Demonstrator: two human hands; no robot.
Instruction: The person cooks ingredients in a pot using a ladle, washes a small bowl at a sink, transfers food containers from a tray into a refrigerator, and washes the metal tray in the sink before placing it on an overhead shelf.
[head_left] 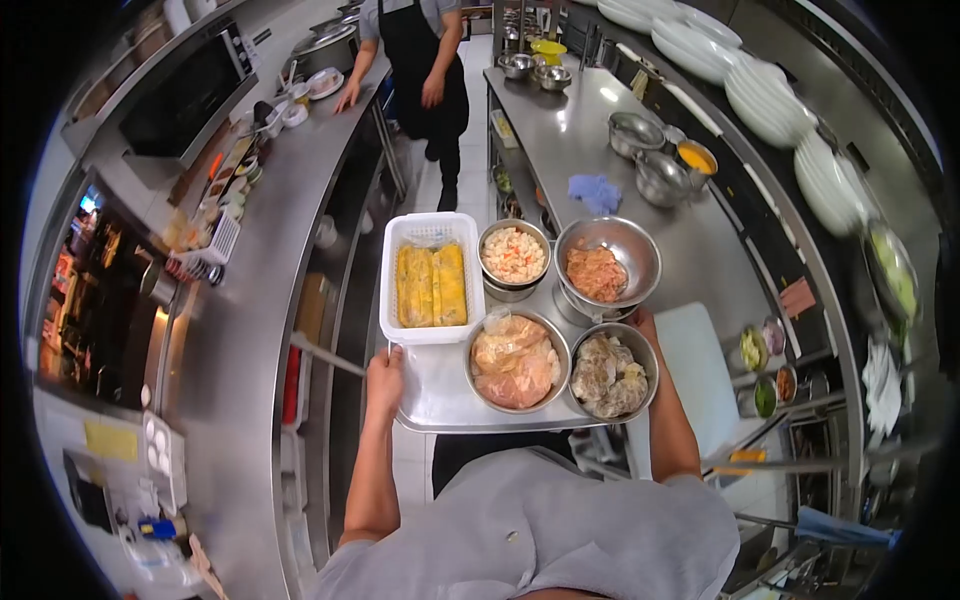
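A metal tray [432, 385] is held level in front of my body. My left hand [384, 378] is closed around its left edge, and my right hand [643, 322] grips the right side, fingers partly hidden by bowls. On the tray, a white plastic basket [432, 336] holds wrapped yellow rolls [432, 285]. Beside it stand metal containers with diced pale and orange food [514, 253] and minced meat [596, 274]. Nearer me are bowls of raw pale-pink meat [515, 362] and greyish food pieces in clear plastic [610, 375].
Steel counters run along the left [235, 400] and right [560, 120]. A person in a black apron [415, 60] stands in the aisle ahead, one hand on the left counter. A blue cloth [595, 193], metal bowls [663, 180] and a white cutting board [690, 370] are on the right.
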